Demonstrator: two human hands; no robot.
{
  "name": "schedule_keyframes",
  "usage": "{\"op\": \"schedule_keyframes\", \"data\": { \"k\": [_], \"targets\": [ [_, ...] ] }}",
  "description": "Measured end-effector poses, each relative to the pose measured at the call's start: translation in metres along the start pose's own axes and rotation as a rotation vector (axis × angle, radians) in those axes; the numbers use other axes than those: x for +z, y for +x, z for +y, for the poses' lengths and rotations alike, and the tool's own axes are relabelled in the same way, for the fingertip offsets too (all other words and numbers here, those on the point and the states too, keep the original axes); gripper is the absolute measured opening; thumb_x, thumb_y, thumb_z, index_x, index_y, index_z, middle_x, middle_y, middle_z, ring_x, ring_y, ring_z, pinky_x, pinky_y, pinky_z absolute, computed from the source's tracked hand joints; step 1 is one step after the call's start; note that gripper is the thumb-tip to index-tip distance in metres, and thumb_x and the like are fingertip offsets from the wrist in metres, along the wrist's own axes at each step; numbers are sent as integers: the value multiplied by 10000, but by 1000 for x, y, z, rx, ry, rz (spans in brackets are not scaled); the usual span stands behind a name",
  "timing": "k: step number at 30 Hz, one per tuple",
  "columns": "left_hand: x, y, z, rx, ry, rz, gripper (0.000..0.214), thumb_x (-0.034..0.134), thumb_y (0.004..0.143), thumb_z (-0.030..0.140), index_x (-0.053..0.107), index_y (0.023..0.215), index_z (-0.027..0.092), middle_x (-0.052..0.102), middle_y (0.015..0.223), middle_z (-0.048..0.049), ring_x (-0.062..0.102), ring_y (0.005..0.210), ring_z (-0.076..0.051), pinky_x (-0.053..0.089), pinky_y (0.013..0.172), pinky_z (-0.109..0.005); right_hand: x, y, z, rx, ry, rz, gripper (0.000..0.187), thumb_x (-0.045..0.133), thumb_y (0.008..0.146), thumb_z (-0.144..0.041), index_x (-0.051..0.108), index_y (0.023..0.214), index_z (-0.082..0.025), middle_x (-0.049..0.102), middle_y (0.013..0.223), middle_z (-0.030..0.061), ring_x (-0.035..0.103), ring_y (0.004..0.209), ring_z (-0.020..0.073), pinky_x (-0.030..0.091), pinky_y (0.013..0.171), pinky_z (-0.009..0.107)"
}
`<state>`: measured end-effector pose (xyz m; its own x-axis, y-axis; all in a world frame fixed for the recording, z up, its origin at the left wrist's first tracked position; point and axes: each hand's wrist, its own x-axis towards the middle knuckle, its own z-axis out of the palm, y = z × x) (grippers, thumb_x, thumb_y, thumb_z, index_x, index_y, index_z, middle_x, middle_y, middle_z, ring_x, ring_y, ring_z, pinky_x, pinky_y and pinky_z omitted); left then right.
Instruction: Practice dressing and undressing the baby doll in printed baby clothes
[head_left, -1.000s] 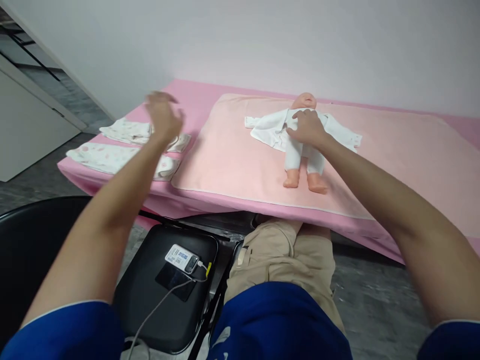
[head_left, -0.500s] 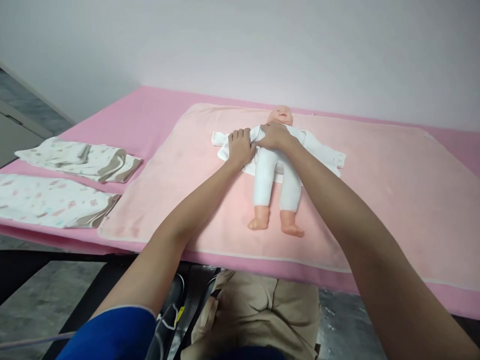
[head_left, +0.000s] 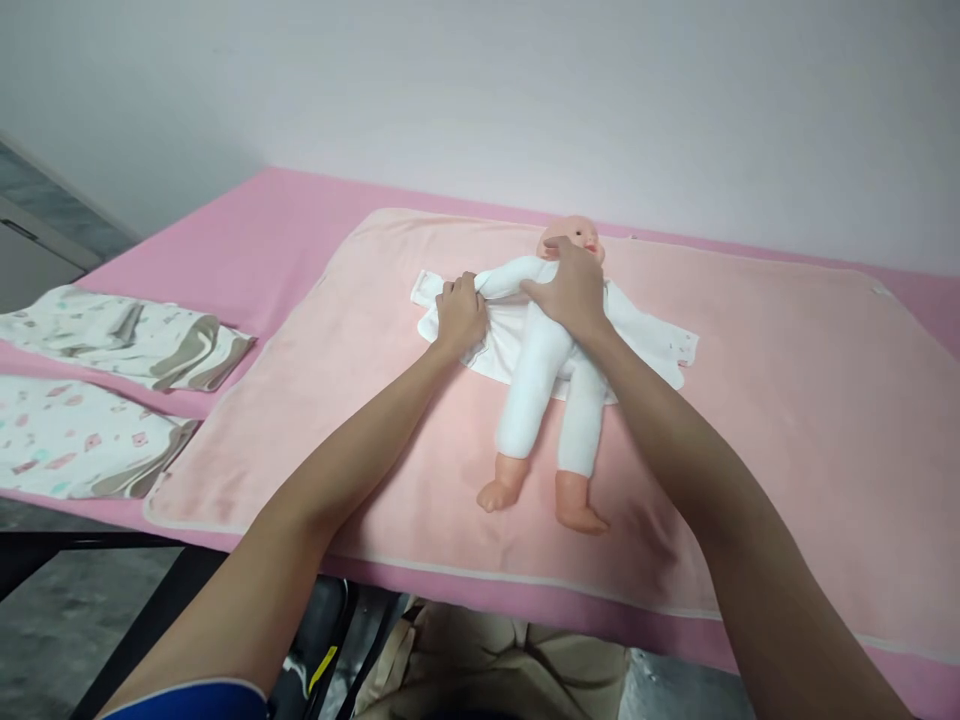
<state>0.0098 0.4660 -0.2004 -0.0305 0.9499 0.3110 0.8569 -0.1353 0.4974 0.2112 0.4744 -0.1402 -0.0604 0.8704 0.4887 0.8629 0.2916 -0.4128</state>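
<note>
A baby doll (head_left: pixel 546 375) in a white bodysuit lies on its back on a pale pink blanket (head_left: pixel 787 400). Under it is an opened white jacket (head_left: pixel 652 335). My left hand (head_left: pixel 459 315) is closed on the doll's arm and the jacket's sleeve at the doll's left side. My right hand (head_left: pixel 570 290) grips the doll's chest and shoulder just below its head (head_left: pixel 581 232). The doll's bare feet point toward me.
Two folded patterned baby cloths (head_left: pixel 127 335) (head_left: pixel 67 440) lie on the pink table cover (head_left: pixel 247 240) at the left. A white wall stands behind the table. My tan trousers (head_left: pixel 510 675) and a black chair edge show below the table's front edge.
My left hand came over from above the folded cloths and closed on the doll's arm and sleeve. The camera moved closer, and the doll has tilted slightly under my right hand.
</note>
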Motion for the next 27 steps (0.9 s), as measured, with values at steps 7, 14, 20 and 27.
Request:
{"op": "schedule_keyframes", "data": {
  "k": [7, 14, 20, 27],
  "targets": [
    [3, 4, -3, -32, -41, -21, 383, 406, 1035, 177, 617, 1347, 246, 687, 1384, -165, 564, 1360, -395, 440, 1185, -585, -44, -8, 46, 120, 190, 128, 379, 633, 927, -374, 720, 1271, -241, 774, 1285, 93, 698, 1167, 305, 578, 1071, 501],
    [4, 0, -2, 217, -316, 203, 538, 630, 1023, 606, 586, 1403, 227, 653, 1436, -187, 576, 1430, -416, 459, 1219, -618, -9, 5, 21, 16, 116, 28, 452, 819, 797, -310, 756, 1231, -202, 754, 1268, 135, 653, 1248, 356, 481, 1215, 558],
    [2, 2, -11, 164, -520, 484, 642, 535, 1069, 732, 476, 1493, 255, 603, 1503, -174, 572, 1464, -337, 471, 1235, -547, -8, -7, 29, -41, 187, 2, 383, 689, 940, -312, 731, 1307, -211, 729, 1371, 126, 622, 1339, 323, 460, 1250, 525],
    [-29, -9, 45, 445, -321, 326, 419, 585, 1071, 486, 589, 1428, 266, 580, 1595, -137, 470, 1563, -351, 323, 1334, -584, -37, -77, 93, 36, -38, 99, 420, 494, 1015, -293, 720, 1359, -206, 759, 1359, 148, 644, 1270, 336, 474, 1171, 531]
  ]
}}
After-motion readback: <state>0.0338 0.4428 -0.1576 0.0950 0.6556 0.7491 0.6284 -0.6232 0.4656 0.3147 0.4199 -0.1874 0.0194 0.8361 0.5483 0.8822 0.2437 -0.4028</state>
